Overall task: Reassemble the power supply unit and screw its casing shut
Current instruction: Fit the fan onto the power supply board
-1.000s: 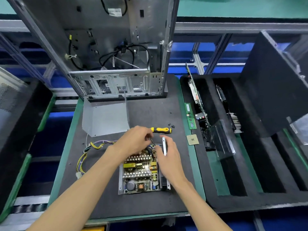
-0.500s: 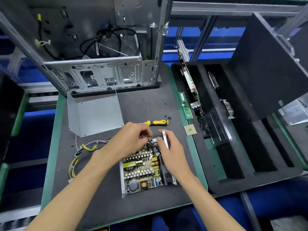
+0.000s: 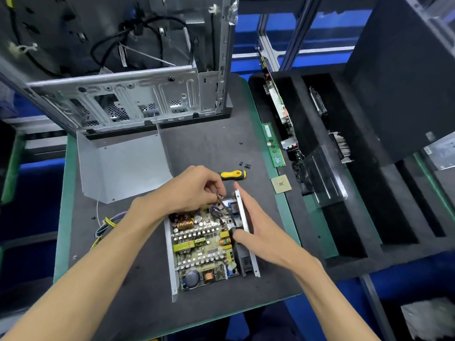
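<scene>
We pinch the wires [image 3: 221, 205] with our left hand [image 3: 194, 190] to tuck them, right hand [image 3: 256, 227] flat and open bracing the power supply [image 3: 209, 244] wall, cover [image 3: 123, 166] off alongside.

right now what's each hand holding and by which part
The left hand pinches a dark wire at its upper end. The right hand grips nothing; its straight fingers rest along the power supply side wall.
</scene>
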The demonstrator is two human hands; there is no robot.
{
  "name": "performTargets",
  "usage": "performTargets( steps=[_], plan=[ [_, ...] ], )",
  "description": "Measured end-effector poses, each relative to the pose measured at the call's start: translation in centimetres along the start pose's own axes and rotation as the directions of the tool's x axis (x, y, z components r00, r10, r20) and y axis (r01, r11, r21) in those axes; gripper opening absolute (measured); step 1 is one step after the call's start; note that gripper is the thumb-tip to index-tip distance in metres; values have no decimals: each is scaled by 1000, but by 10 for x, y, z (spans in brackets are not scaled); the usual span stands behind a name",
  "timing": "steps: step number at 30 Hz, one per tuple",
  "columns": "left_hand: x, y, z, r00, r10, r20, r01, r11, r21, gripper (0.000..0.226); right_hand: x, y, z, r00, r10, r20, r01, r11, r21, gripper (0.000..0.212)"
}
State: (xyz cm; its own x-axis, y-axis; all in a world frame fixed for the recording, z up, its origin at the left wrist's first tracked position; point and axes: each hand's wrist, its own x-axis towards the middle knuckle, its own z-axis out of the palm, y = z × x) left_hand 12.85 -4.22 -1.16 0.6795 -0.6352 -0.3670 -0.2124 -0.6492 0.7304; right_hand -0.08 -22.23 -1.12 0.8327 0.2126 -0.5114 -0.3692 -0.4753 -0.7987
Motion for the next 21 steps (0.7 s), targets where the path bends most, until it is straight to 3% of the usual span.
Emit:
performTargets(
  steps=[6,13,21],
  plan=[
    [3,-4,0,997,-33,68,38,996,-77,27,0,3,-4,1000,-8,5,8,998,60,94],
    [2,-10,1,998,-43,42,47,995,-91,21,2,6,-6,1000,-27,13,26,997,71,95],
    [4,-7,-1,998,-49,27,48,998,28,21,3,7,-6,999,-36,16,35,997,67,94]
  ],
)
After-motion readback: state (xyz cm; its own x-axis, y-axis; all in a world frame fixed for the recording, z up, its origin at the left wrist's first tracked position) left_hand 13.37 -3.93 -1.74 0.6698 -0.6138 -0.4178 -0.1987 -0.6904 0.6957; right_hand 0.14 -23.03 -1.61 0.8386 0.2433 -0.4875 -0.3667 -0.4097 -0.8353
